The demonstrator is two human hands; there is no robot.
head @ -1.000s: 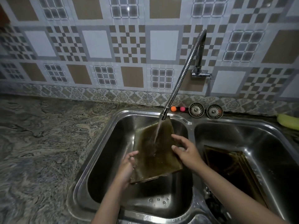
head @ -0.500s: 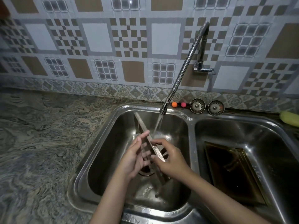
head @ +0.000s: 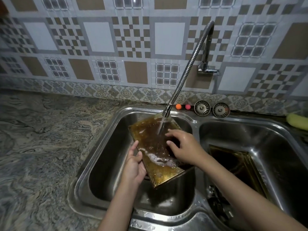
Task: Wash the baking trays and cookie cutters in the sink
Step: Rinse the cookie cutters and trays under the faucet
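Left hand (head: 135,165) grips tray (head: 155,147) over steel sink (head: 103,147); marbled counter (head: 41,147); patterned tiles (head: 100,39).

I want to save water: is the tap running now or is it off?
Running. A stream of water falls from the tap onto the baking tray, where foam is pooling.

Two bare forearms come up from the lower edge of the view — no sleeve, cuff or glove on either one as far as the picture reaches. The left hand (head: 134,165) and the right hand (head: 185,148) wear no ring, watch or band; the nails are short and plain, and the right hand's back glistens wet
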